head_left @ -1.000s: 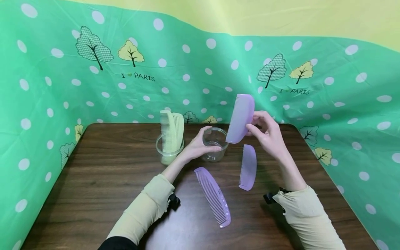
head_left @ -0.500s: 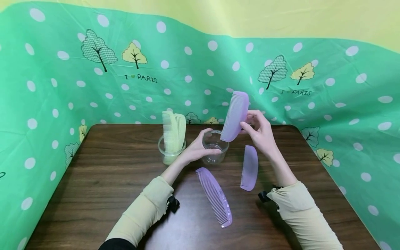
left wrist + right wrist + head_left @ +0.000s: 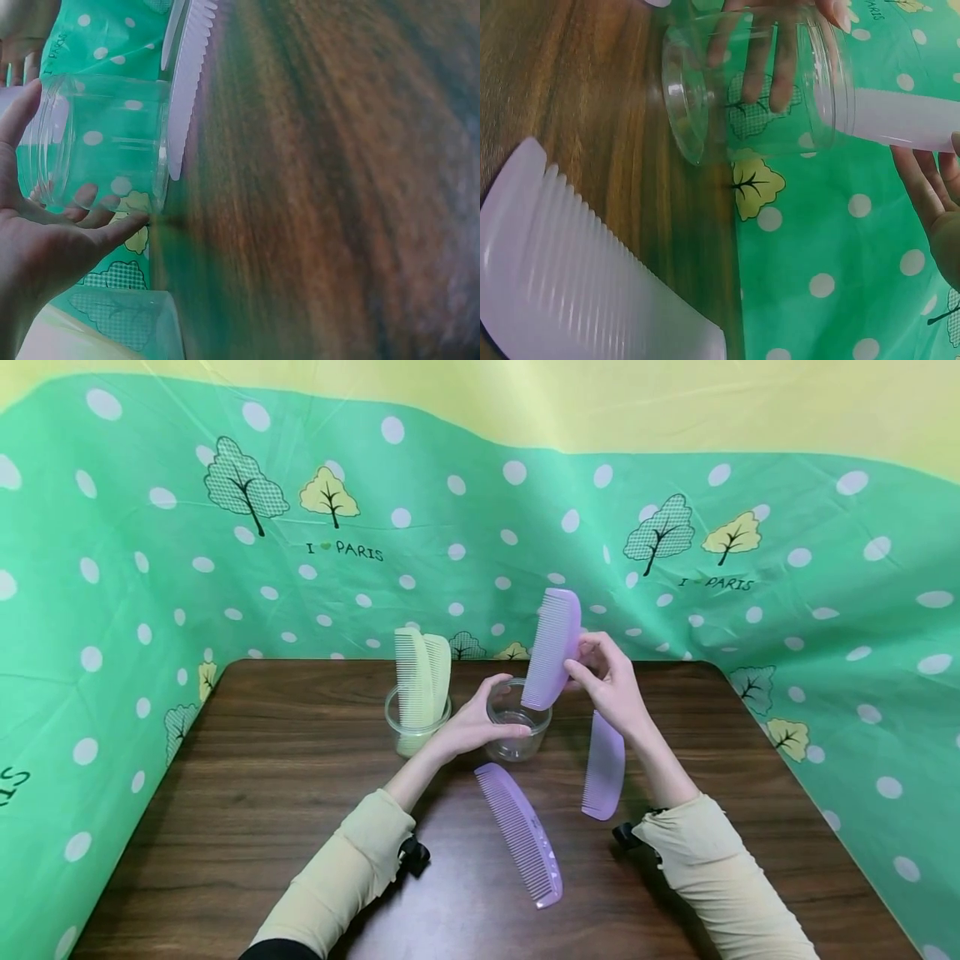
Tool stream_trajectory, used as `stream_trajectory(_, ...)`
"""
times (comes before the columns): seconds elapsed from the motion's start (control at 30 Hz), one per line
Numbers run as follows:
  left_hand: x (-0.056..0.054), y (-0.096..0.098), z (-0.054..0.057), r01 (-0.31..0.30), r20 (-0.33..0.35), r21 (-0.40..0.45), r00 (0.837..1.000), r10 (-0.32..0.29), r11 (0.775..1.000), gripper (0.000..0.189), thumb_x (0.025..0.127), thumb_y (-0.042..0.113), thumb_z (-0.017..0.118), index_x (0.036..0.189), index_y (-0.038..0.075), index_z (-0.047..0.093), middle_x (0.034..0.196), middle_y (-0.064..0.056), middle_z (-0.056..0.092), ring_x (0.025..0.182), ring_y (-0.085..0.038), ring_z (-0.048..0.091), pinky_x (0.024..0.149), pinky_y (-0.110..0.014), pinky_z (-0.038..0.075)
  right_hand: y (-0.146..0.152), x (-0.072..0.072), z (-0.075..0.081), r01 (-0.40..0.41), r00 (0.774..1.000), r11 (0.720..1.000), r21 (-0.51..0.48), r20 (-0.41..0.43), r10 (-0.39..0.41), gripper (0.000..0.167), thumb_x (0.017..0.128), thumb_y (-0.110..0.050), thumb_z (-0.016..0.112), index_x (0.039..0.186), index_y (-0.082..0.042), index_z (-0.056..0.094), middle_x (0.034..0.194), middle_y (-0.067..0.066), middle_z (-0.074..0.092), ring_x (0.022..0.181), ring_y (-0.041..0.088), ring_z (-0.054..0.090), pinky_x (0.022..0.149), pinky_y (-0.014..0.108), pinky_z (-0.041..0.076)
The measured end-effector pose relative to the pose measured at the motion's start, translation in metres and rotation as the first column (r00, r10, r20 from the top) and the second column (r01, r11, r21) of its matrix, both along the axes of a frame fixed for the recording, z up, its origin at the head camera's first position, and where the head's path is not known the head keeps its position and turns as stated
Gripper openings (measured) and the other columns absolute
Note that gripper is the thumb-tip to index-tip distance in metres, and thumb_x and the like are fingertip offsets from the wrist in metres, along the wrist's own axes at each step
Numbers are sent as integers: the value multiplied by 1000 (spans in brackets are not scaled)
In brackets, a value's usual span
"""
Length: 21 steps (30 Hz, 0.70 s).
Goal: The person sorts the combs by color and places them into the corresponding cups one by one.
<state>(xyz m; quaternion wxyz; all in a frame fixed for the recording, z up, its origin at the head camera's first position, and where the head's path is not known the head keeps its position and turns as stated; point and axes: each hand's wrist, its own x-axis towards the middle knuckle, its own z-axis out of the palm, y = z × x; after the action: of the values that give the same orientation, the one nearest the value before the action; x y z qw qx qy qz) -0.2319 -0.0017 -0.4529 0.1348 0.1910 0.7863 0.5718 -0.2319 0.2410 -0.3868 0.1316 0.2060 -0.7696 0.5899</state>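
My left hand [image 3: 474, 723] grips a clear plastic jar [image 3: 517, 739] around its left side, thumb across the front near the rim. The jar stands upright on the table. In my right hand [image 3: 611, 681], thumb and fingers pinch a light purple comb [image 3: 553, 647] by its spine. That comb is tilted, and its lower end overlaps the jar's mouth. In the right wrist view the held comb [image 3: 904, 120] reaches to the open end of the jar [image 3: 757, 97]. A second purple comb [image 3: 604, 768] lies under my right hand, and a third purple comb [image 3: 519, 835] lies in front of the jar.
Left of the held jar stands another clear jar [image 3: 387, 714] with pale green combs [image 3: 423, 681] upright inside, close to my left hand. The brown wooden table [image 3: 247, 793] ends at a green dotted cloth [image 3: 450, 585] behind and beside it.
My right hand has carried the comb leftward until its lower end overlaps the jar's mouth. My left hand keeps its grip on the jar. The view has shifted slightly.
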Motion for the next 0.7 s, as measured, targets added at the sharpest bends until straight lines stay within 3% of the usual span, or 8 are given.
stream_trajectory(0.47, 3, -4, -1, -2, -2, -10, 1000, 2, 1000, 96, 79, 36, 89, 156, 31, 31, 155, -6, 50, 145, -24, 47, 120, -48, 36, -5, -6, -5, -4, 998, 1000, 11, 63, 3, 27, 99, -1, 64, 123, 7, 54, 101, 1, 54, 87, 9, 71, 70, 30, 63)
stream_trajectory(0.7, 4, -7, -4, 15, -6, -12, 1000, -15, 1000, 98, 80, 38, 88, 158, 29, 29, 155, -3, 50, 145, -21, 46, 121, -49, 35, -6, -9, -12, 0, 998, 999, 47, 58, -2, 25, 99, -5, 66, 120, 6, 59, 94, 1, 59, 79, 11, 70, 71, 27, 62)
